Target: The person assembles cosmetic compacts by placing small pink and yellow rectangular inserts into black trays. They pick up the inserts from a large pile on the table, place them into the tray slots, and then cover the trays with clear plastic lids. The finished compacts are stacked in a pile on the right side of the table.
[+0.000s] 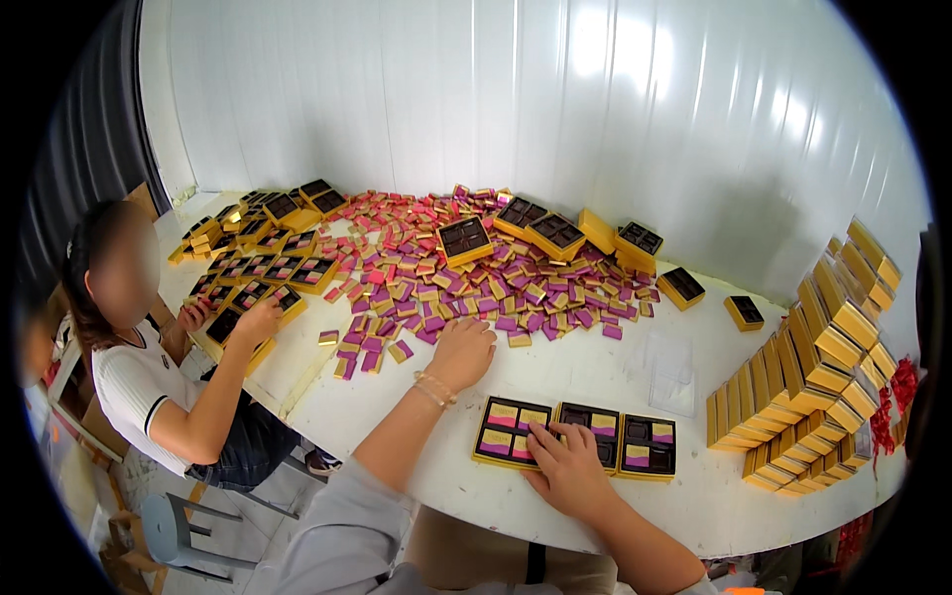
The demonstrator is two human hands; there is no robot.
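At the near edge of a heap of small wrapped pieces [496,288], gold with purple or pink, my left hand [464,355] bends its fingers downward. They look closed, and whatever is under the fingertips is hidden. My right hand [575,472] lies with fingers apart over the left box [513,432] and the middle box [587,415] of three gold-edged boxes with dark divided trays. All four compartments of the left box show wrapped pieces. The middle box is partly covered by my hand, with a piece in view. The right box [649,445] has pieces in some compartments and bare dark ones beside them.
Gold boxes stand in a tall stepped stack [793,397] at the right. Clear plastic trays [672,372] lie beyond my boxes. Open boxes [464,240] rest on the heap. A co-worker [149,387] at the left handles filled boxes [263,268]. A white wall [446,109] backs the table.
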